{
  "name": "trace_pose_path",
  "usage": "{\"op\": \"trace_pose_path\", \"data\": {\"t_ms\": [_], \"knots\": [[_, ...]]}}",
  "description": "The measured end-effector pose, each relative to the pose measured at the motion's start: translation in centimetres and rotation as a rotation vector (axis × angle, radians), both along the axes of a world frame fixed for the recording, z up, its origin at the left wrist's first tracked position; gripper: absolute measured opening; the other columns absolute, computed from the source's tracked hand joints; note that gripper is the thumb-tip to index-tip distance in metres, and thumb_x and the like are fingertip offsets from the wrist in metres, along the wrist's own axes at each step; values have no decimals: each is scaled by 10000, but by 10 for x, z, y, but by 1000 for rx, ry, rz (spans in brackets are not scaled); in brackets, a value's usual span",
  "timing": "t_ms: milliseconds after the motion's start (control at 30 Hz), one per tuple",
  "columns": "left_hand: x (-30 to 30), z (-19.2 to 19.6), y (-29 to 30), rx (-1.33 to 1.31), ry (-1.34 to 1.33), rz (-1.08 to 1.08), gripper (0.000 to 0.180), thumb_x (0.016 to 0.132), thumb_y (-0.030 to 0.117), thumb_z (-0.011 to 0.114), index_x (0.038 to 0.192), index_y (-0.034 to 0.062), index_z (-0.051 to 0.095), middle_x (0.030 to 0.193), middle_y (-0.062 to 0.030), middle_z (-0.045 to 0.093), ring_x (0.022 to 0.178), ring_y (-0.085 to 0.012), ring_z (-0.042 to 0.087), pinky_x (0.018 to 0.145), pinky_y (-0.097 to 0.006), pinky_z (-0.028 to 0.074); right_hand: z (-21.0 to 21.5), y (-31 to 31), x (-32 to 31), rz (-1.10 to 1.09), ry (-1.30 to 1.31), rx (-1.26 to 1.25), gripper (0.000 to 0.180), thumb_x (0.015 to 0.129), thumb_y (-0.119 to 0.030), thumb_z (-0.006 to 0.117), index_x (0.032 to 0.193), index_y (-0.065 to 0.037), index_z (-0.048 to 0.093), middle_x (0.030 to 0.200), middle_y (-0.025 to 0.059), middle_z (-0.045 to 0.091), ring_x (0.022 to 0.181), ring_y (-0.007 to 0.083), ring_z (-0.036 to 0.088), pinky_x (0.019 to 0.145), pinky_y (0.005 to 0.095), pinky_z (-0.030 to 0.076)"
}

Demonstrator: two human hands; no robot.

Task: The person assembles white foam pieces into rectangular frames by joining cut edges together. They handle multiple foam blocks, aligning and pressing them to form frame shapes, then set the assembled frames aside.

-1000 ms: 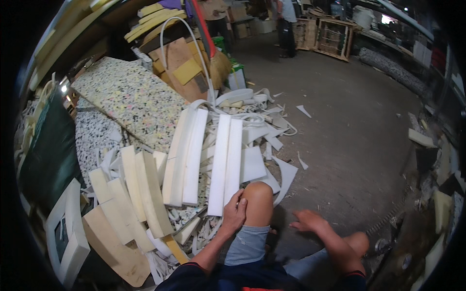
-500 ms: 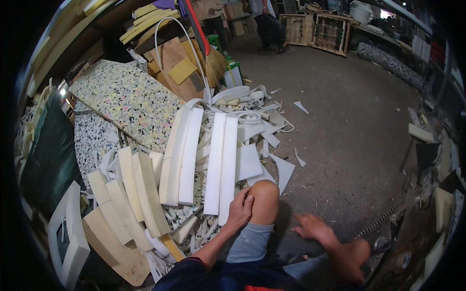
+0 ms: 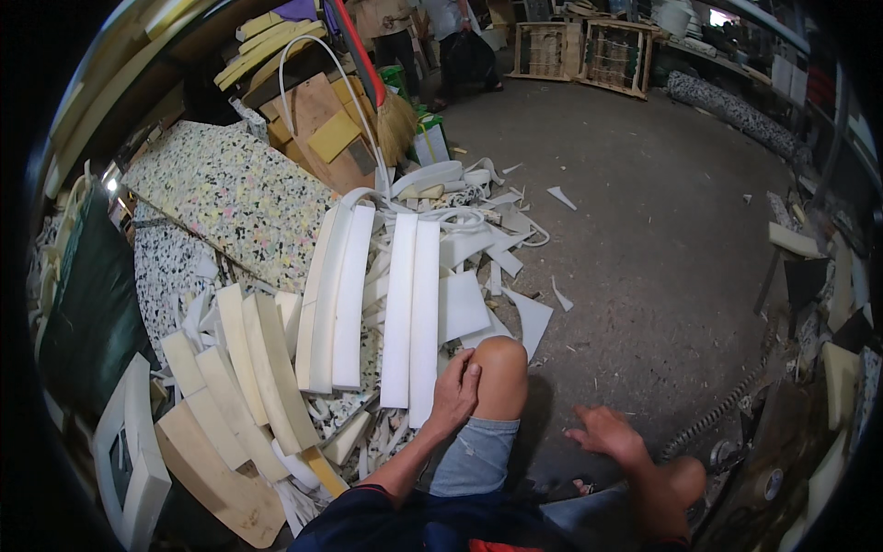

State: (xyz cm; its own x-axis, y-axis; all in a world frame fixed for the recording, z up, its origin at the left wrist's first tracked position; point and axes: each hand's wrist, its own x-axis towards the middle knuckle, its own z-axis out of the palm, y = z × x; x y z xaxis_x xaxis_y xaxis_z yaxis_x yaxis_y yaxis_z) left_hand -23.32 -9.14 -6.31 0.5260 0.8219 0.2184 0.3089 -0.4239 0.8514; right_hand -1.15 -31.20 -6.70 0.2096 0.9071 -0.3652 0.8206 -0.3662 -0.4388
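My left hand (image 3: 455, 390) rests against the side of my bent left knee, fingers laid along it and holding nothing. My right hand (image 3: 602, 431) hangs over the floor beside my right knee, palm down, with its fingers loosely apart and nothing in them. Close to the left hand lie two long white foam strips (image 3: 411, 304), side by side. Left of them sit another white foam strip (image 3: 352, 304) and cream foam strips (image 3: 317, 317). Shorter cream foam pieces (image 3: 267, 368) lie nearer to me on the left.
Speckled foam sheets (image 3: 235, 198) lean at the left. White offcuts (image 3: 464, 304) litter the heap. A broom (image 3: 395, 129) stands behind it. Wooden frames (image 3: 616, 57) and two people are at the back; one carries a black bag (image 3: 471, 60). A coiled hose (image 3: 717, 419) lies right.
At the back, the person with the black bag has moved left, closer to the other person. My view has shifted slightly; both hands stay almost where they were.
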Motion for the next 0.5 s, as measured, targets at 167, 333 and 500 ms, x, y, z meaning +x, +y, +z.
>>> {"op": "trace_pose_path", "data": {"t_ms": [167, 333, 500], "knots": [[-1, -1, 0, 25, -10, 16, 410, 1051, 293, 521, 1314, -15, 586, 1162, -237, 680, 1083, -344, 670, 958, -397, 507, 1, 1, -2, 20, -20, -29, 496, 930, -412, 681, 1209, -9, 609, 1090, 275, 692, 1099, 448, 657, 921, 539, 527], [-4, -11, 2, -81, -121, 114, 365, 1061, 261, 504, 1234, -27, 648, 1024, -166, 730, 934, -232, 690, 871, -343, 526, -1, 2, -2, 9, -22, -58, 496, 934, -412, 675, 1217, -10, 606, 1093, 276, 693, 1101, 450, 657, 922, 549, 523], [-14, -21, 6, -133, -246, 234, 337, 1062, 195, 510, 1020, -46, 741, 887, -112, 746, 799, -131, 651, 751, -293, 529, -2, 2, 0, -2, -11, -71, 505, 936, -413, 671, 1240, -15, 601, 1103, 275, 694, 1107, 454, 655, 935, 557, 516]]}}
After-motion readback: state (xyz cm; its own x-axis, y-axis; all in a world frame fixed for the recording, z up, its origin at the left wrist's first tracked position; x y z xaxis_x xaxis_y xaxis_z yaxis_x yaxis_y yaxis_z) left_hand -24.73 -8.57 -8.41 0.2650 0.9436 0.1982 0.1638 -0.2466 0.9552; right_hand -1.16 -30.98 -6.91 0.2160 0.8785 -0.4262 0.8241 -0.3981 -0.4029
